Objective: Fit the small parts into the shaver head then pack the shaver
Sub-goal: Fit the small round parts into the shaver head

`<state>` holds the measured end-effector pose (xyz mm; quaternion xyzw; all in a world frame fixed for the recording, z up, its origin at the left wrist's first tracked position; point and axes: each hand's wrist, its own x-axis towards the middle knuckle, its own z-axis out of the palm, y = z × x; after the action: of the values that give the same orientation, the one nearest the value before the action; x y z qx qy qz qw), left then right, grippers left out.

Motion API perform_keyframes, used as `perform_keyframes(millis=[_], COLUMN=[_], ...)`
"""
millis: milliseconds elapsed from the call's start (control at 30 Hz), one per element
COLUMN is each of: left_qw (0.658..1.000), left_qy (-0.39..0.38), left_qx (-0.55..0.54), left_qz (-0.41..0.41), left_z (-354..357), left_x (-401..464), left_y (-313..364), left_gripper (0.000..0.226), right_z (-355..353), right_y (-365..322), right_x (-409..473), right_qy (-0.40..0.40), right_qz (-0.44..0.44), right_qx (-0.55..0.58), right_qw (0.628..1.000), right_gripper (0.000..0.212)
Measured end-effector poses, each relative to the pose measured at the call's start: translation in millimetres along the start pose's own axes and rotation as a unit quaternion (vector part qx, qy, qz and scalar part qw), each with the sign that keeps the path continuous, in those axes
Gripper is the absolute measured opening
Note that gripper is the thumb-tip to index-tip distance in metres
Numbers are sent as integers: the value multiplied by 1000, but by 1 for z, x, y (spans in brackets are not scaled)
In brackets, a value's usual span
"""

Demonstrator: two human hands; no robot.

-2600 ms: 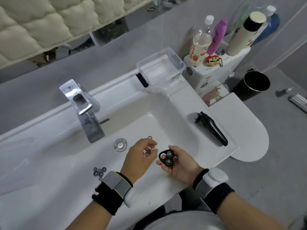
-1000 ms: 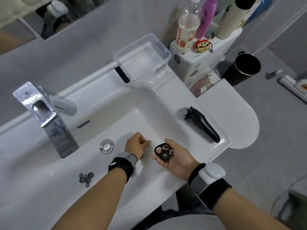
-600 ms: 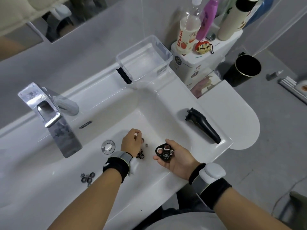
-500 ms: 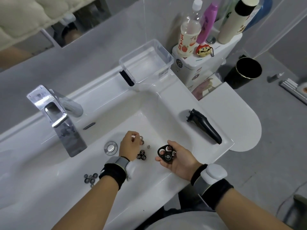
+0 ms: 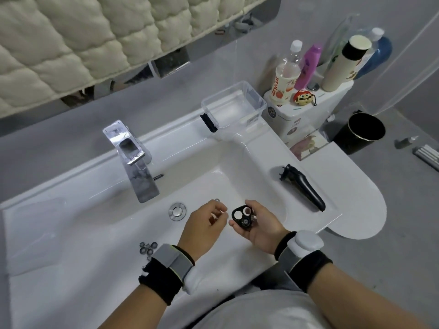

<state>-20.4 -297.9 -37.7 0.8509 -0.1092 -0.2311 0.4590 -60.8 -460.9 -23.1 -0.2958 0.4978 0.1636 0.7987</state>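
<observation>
Wristbands sit on both forearms at the bottom of the view, black cuffs with grey and white units, above a grey shirt. The left hand (image 5: pixel 204 226) hovers over the white sink surface (image 5: pixel 78 269) with its fingers curled inward — something small and glinting shows between the fingertips, too small to name, so whether it pinches a part I cannot tell for sure. Just beside it, the right hand (image 5: pixel 260 226) grips the black shaver head (image 5: pixel 242 217), thumb under one edge and fingers round the other; two of its round openings look empty and white, the third looks filled with a dark part. The two hands are near each other but apart. To the left of the left wrist, a cluster of small dark round parts (image 5: pixel 148 248) lies on the surface. One more small ring (image 5: pixel 217 200) lies in the basin just beyond the left hand's fingers, and the chrome drain plug (image 5: pixel 177 211) sits to the left of that hand. On the right ledge of the sink the black shaver body (image 5: pixel 304 188) lies on its side, well apart from the head. Farther back stands the chrome faucet (image 5: pixel 133 160), and at the rear corner an open clear plastic box (image 5: pixel 234 109) with a black latch. Behind it — on a white toilet tank (image 5: pixel 306 110) — stand several bottles (image 5: pixel 286 74) and a small red-capped figure (image 5: pixel 301 97). A black bin (image 5: pixel 361 132) stands on the floor at right.
</observation>
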Motion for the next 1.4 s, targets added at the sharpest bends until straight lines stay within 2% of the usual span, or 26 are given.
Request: perform_keyframes(millis=[167, 300, 467, 600, 733, 900, 1000, 1067, 1133, 1233, 1300, 1400], left_qw=[990, 986, 974, 956, 949, 974, 991, 999, 988, 943, 928, 938], left_qy=[-25, -34, -35, -20, -11, -56, -75, -44, -6, 15, 18, 23], left_qx=[104, 131, 189, 251, 266, 179, 96, -4, -129, -279, -310, -259], left_qz=[89, 94, 118, 153, 167, 128, 51, -14, -89, -180, -207, -230], left_z=[4, 8, 10, 11, 16, 22, 25, 24, 19, 12, 12, 16], left_x=[-12, -16, -16, -14, -14, -14, -13, -8, 3, 21, 34, 55], left_y=[13, 17, 14, 12, 13, 10, 8, 7, 3, -9, -21, -38], left_gripper=[15, 23, 26, 23, 16, 10, 16, 18, 17, 14, 12, 12], right_z=[4, 4, 4, 3, 2, 0, -4, -8, -14, -25, -32, -38], right_y=[7, 10, 12, 15, 15, 16, 14, 10, 6, 1, 0, -2], right_x=[-2, -5, -5, -4, -1, 3, 6, 9, 13, 18, 21, 23], right_qy=[-43, -74, -76, -75, -63, -59, -38, -14, 8, 25, 26, 26], right_qz=[-3, 1, -3, -2, -6, -8, -18, -31, -37, -29, -22, -11], right_qx=[-20, -45, -47, -53, -64, -71, -83, -68, -34, 2, 22, 44], right_qw=[999, 996, 996, 996, 996, 996, 996, 997, 999, 999, 999, 999], right_gripper=[28, 32, 29, 29, 28, 29, 26, 23, 18, 20, 20, 20])
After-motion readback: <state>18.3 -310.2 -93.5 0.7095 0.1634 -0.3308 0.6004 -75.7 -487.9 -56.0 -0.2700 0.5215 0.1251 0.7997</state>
